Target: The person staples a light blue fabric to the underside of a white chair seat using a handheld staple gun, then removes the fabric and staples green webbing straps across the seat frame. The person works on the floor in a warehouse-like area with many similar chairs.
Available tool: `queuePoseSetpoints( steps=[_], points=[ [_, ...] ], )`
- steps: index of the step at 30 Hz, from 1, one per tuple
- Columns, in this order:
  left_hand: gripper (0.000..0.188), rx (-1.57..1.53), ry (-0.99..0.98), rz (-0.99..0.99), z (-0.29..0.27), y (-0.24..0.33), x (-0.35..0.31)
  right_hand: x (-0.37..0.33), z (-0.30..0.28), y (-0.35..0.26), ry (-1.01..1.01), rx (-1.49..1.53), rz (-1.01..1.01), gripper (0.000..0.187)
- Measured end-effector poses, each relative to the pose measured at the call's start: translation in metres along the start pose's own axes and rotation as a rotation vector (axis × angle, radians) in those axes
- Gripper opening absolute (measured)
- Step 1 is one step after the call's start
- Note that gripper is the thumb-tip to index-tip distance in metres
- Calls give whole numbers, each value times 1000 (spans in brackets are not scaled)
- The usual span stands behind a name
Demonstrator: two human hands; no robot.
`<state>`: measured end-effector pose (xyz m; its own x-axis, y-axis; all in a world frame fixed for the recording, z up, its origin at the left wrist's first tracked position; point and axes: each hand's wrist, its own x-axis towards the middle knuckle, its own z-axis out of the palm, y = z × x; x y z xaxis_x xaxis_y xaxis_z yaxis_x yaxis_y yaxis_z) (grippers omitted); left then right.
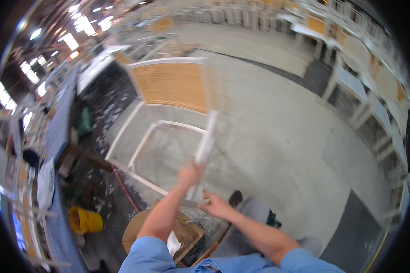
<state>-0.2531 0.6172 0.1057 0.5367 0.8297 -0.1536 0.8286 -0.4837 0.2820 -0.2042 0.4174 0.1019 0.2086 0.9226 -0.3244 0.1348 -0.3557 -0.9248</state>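
Note:
A white chair frame [206, 142] with a tan slatted or woven back panel [171, 85] is tilted in front of me, slightly blurred. Its seat is an open frame, and the floor shows through it. My left hand [190, 173] is closed round the frame's right side rail. Close to that rail's near end is my right hand [215, 206], its fingers apart; whether a fingertip touches the frame is hard to see. Under my forearms stands an opened cardboard box [187, 230] with clear plastic wrap [209, 224] beside it.
On the left runs a long blue-covered bench [61, 123]. A yellow bucket [85, 220] stands on the littered dark floor beside it. White chairs [351, 84] line the right and far sides. A dark mat [354, 234] lies at the lower right.

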Motion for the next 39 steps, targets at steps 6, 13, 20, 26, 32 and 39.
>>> queuePoseSetpoints(
  steps=[6, 13, 20, 26, 32, 39],
  points=[
    [62, 195, 78, -8, -45, -2, 25, -226, -187, 105, 759, -16, 150, 55],
    [52, 202, 168, -52, -39, 46, 42, -485, -139, 212, 1023, -972, 480, 71],
    [52, 342, 198, -123, -62, 30, 37, -421, -184, 219, 718, -383, 641, 63],
    [91, 284, -147, -372, -94, 88, 42, -352, -279, 120, 277, -471, 956, 67],
    [91, -186, -625, -428, -117, 181, 31, -241, -380, -2, 396, -370, 841, 79],
    [62, -441, -1172, 477, -127, 273, 150, 33, -510, -84, 401, -222, 591, 79]
  ],
)
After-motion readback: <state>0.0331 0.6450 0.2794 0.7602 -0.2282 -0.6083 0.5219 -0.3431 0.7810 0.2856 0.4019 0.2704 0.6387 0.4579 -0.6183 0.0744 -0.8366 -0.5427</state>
